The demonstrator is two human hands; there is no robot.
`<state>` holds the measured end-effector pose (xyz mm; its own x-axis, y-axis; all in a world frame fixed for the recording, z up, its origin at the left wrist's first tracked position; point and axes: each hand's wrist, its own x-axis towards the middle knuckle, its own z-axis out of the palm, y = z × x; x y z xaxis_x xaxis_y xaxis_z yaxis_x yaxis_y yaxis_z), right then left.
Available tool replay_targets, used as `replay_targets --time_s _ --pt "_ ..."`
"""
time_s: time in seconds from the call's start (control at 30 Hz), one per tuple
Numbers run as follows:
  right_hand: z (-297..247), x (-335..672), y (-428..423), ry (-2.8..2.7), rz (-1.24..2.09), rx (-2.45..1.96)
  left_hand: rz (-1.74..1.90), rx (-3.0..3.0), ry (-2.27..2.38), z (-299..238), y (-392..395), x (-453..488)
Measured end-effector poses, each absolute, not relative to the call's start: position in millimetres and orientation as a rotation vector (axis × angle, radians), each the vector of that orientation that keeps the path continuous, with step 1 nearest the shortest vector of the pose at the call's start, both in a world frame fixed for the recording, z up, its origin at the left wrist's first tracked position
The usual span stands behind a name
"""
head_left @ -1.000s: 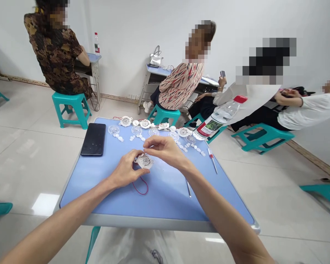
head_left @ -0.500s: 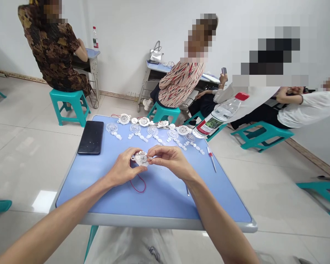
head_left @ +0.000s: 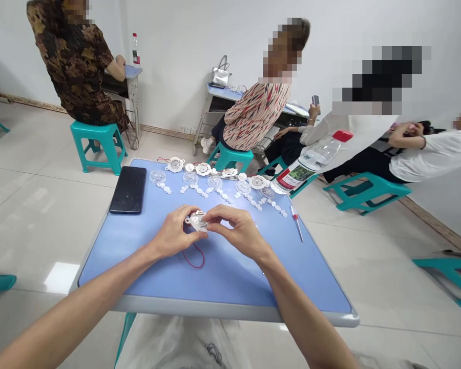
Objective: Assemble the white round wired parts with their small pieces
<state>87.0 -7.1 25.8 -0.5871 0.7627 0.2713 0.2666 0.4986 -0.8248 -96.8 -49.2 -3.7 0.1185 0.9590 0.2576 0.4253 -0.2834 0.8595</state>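
Note:
Over the middle of the blue table, my left hand (head_left: 175, 233) is closed around the rim of a small round white plastic housing (head_left: 196, 220) with an eyelet on its left side. My right hand (head_left: 234, 228) meets it from the right, thumb and fingertips pinched together over the housing's face. Whatever lies in that pinch is too small to make out. A red cord (head_left: 195, 261) loops on the table just below the housing. Beyond my hands are similar white round housings (head_left: 203, 169), clear plastic covers (head_left: 190, 178) and small white plastic pieces (head_left: 225, 196).
A black phone (head_left: 128, 189) lies at the table's (head_left: 169, 287) left side. At the back right stands a water bottle (head_left: 303, 166), with a red-handled screwdriver (head_left: 296, 223) near the right edge. Several people sit on green stools (head_left: 100, 141) beyond.
My right fingertips have moved left from the housing's right edge onto its face. My left hand keeps its hold. The view has shifted slightly.

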Motion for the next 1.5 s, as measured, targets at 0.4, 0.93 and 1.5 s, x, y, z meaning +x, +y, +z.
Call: replay_targets --time_s 0.4,0.93,1.5 --pt "24.6 86.3 -7.1 -2.14 0.974 -0.877 1.138 1.796 1.339 -5.4 -49.2 -96.8" --pt "22.5 85.7 -8.9 -2.078 1.065 -0.931 1.12 1.778 1.347 -2.3 -50.5 -96.0" --pt "23.6 85.1 -9.5 -2.083 1.045 -0.908 1.122 1.802 1.356 -3.0 -50.6 -96.7"
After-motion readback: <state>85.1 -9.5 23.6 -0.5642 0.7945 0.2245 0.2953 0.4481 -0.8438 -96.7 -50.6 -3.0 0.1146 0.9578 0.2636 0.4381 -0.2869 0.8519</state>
